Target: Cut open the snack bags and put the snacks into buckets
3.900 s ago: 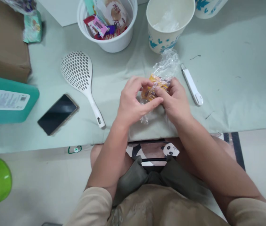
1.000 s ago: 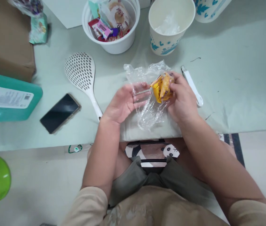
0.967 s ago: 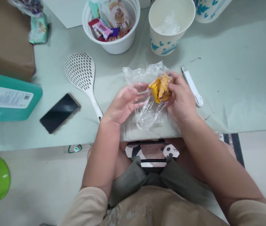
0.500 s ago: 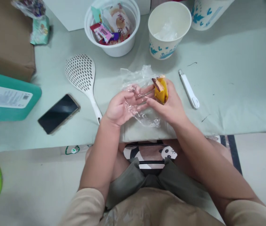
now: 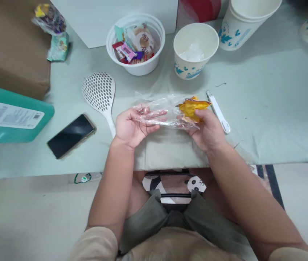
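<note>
A clear plastic bag is stretched sideways between my two hands, just above the table. My left hand has hold of its left end, the thumb bent over and the other fingers reaching along the film. At the bag's right end, my right hand grips a crinkled yellow snack wrapper under its thumb. The wrapper overlaps the bag there, and I cannot tell whether it lies inside it. Right of that hand, close by, rests a white utility knife.
Behind my hands stand a white bowl of wrapped snacks and a paper cup holding clear plastic. Stacked cups are farther right. On the left lie a slotted skimmer, a phone and a green jug, beside a cardboard box.
My hands have moved apart, pulling the crumpled bag out straight. The yellow wrapper has shifted right with my right hand and turned more level. The whole view has tilted slightly upward.
</note>
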The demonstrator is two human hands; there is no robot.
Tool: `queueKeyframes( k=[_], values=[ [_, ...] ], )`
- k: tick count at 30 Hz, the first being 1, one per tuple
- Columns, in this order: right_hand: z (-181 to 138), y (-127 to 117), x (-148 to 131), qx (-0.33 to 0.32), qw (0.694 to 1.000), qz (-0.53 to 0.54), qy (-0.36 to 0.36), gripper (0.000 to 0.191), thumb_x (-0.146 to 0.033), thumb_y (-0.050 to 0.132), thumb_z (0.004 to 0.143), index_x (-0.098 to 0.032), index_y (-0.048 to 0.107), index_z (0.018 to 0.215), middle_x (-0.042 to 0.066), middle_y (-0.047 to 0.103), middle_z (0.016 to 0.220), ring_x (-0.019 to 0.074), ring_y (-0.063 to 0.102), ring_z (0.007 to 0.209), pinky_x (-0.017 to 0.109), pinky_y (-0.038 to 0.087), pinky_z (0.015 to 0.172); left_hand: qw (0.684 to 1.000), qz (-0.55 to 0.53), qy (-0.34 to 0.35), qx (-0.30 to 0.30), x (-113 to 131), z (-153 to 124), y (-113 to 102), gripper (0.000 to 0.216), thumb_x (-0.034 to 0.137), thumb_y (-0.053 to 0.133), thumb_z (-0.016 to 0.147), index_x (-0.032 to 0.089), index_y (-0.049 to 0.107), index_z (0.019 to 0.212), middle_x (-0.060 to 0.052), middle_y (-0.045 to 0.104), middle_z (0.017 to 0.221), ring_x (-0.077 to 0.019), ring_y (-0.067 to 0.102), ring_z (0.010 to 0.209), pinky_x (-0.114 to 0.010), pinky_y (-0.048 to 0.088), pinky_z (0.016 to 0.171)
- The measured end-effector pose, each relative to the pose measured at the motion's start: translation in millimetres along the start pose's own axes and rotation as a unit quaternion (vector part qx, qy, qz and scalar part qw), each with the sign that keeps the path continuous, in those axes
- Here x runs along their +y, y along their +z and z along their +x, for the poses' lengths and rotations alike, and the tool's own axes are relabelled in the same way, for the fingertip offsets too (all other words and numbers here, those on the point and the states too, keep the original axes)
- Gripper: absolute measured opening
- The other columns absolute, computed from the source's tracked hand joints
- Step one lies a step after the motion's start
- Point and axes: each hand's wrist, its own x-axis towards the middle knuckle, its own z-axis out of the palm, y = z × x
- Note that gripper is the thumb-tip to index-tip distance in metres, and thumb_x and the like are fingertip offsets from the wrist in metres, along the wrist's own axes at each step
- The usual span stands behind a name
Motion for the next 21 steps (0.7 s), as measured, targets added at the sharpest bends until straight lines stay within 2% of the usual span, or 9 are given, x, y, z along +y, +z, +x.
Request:
queueKeyframes(
  k=[3, 6, 10, 12, 16, 21],
  values=[
    [3, 0, -1, 0.026, 0.999, 0.037, -0.028, 0.023, -0.040, 0.071, 0.072, -0.027, 0.068, 0.091, -0.001, 0.076, 0.096, 0.0185, 0.075, 0.083, 0.031, 0.064, 0.069, 0.999, -0.010, 0.011, 0.042, 1, 2, -4, 0.012, 0.015, 0.049, 0.060, 0.018, 0.055, 0.071, -0.014, 0.080, 0.082, -0.0227, 0.079, 0.068, -0.023, 0.058, 0.051],
    [5, 1, -1, 0.041, 0.996, 0.074, -0.037, 0.020, -0.041, 0.067, 0.073, -0.027, 0.068, 0.088, -0.001, 0.078, 0.099, 0.0171, 0.075, 0.081, 0.031, 0.065, 0.071, 0.998, -0.015, 0.018, 0.058, 1, 3, -6, 0.013, 0.015, 0.049, 0.060, 0.018, 0.056, 0.070, -0.010, 0.078, 0.073, -0.0186, 0.075, 0.057, -0.022, 0.057, 0.048],
    [3, 2, -3, 0.049, 0.996, 0.065, -0.040, 0.020, -0.039, 0.067, 0.073, -0.027, 0.067, 0.089, 0.000, 0.079, 0.098, 0.0181, 0.075, 0.082, 0.031, 0.064, 0.068, 0.996, -0.025, 0.044, 0.068, 4, 5, -6, 0.017, 0.018, 0.055, 0.068, 0.017, 0.066, 0.081, -0.007, 0.080, 0.078, -0.0208, 0.078, 0.067, -0.025, 0.062, 0.053],
    [3, 1, -2, 0.050, 0.997, 0.043, -0.043, 0.022, -0.037, 0.068, 0.073, -0.027, 0.066, 0.093, 0.000, 0.079, 0.097, 0.0194, 0.075, 0.084, 0.031, 0.064, 0.066, 0.995, -0.022, 0.059, 0.074, 6, 7, -8, 0.012, 0.024, 0.062, 0.077, 0.018, 0.068, 0.085, -0.007, 0.080, 0.081, -0.0204, 0.078, 0.069, -0.025, 0.062, 0.054],
    [4, -3, 2, 0.047, 0.998, 0.022, -0.017, 0.026, -0.037, 0.069, 0.073, -0.026, 0.065, 0.096, 0.001, 0.078, 0.095, 0.0183, 0.074, 0.077, 0.029, 0.061, 0.059, 0.991, 0.034, 0.093, 0.094, 10, 9, -12, 0.013, 0.026, 0.074, 0.083, 0.020, 0.065, 0.077, -0.003, 0.077, 0.075, -0.0131, 0.073, 0.060, -0.019, 0.059, 0.052],
    [10, -9, 6, 0.050, 0.997, 0.050, -0.013, 0.026, -0.040, 0.066, 0.074, -0.026, 0.064, 0.096, 0.002, 0.078, 0.097, 0.0187, 0.076, 0.079, 0.029, 0.063, 0.061, 0.983, -0.001, 0.163, 0.089, 9, 8, -8, 0.016, 0.025, 0.069, 0.087, 0.024, 0.059, 0.075, 0.003, 0.076, 0.074, -0.0121, 0.074, 0.063, -0.016, 0.053, 0.047]
  ],
)
